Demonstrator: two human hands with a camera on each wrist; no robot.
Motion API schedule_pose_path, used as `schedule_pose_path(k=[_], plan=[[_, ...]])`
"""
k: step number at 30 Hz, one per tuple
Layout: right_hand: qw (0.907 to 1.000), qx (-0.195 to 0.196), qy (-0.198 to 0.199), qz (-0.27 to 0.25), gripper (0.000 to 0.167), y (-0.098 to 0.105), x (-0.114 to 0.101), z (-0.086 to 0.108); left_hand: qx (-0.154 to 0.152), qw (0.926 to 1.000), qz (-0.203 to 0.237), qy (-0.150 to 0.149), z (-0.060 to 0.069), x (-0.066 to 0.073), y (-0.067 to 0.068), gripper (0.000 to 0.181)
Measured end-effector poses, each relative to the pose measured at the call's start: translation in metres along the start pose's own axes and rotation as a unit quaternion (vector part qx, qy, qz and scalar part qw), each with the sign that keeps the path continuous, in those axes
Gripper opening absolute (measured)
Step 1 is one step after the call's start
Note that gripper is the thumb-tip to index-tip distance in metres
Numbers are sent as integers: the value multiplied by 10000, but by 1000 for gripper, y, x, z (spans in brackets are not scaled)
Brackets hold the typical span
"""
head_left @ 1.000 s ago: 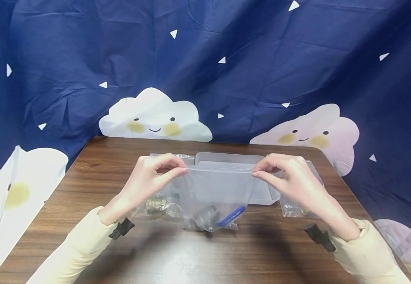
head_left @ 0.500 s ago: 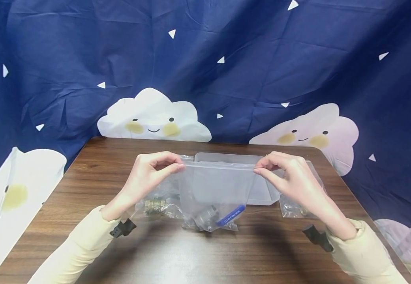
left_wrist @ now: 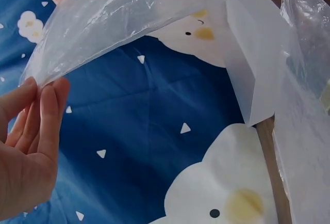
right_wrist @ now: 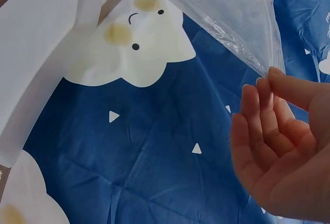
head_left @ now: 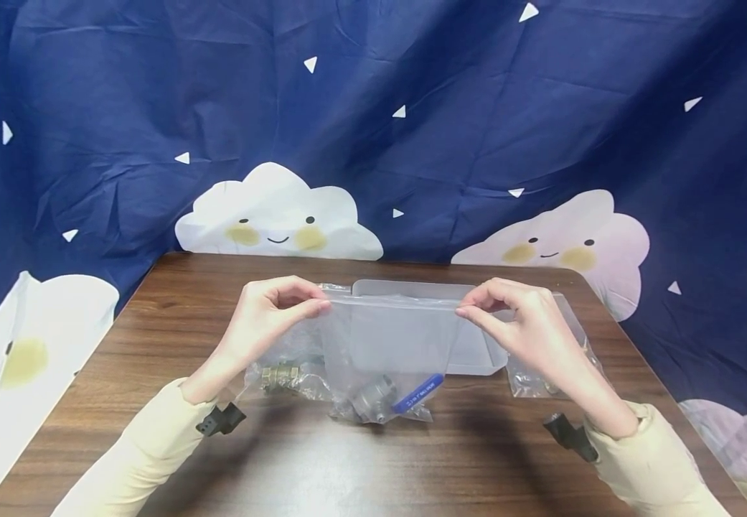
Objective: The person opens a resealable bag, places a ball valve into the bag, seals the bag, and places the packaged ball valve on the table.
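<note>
A clear zip bag (head_left: 389,337) hangs upright between both hands, its top edge stretched taut. My left hand (head_left: 263,316) pinches the top left corner between thumb and fingers. At the top right corner, my right hand (head_left: 520,316) pinches the same edge. Inside the bag's bottom, a grey metal ball valve (head_left: 376,395) with a blue lever handle (head_left: 420,393) lies at or close to the tabletop. In the left wrist view the thumb and fingertips meet on the bag's corner (left_wrist: 44,74); the right wrist view shows a like pinch on the zip edge (right_wrist: 273,53).
Behind the bag stands a translucent white plastic bin (head_left: 489,352). A bagged brass fitting (head_left: 280,376) lies on the left of the wooden table (head_left: 360,474), and another clear bag (head_left: 528,380) on the right. A blue cloud-patterned cloth (head_left: 347,108) hangs behind.
The left hand has shifted slightly left and up, and the bag's top edge now looks straighter and higher. Both hands keep their pinch on the bag; the valve stays nearly in place.
</note>
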State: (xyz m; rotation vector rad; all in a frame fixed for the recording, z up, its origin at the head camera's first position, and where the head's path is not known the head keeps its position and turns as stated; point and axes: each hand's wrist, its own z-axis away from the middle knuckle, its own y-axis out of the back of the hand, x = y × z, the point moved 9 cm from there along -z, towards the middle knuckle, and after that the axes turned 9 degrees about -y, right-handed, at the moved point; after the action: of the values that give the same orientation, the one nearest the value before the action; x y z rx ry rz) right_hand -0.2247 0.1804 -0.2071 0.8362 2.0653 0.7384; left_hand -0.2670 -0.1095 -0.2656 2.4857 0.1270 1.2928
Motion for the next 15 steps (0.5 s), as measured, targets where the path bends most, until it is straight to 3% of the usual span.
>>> schedule_pose_path(k=[5, 15], plan=[[9997, 95, -216, -32, 17, 2, 5, 0, -27, 9997, 7, 261, 1, -8, 1, 12], [9997, 127, 115, -193, 18, -2, -2, 3, 18, 9997, 15, -226, 2, 4, -3, 8]])
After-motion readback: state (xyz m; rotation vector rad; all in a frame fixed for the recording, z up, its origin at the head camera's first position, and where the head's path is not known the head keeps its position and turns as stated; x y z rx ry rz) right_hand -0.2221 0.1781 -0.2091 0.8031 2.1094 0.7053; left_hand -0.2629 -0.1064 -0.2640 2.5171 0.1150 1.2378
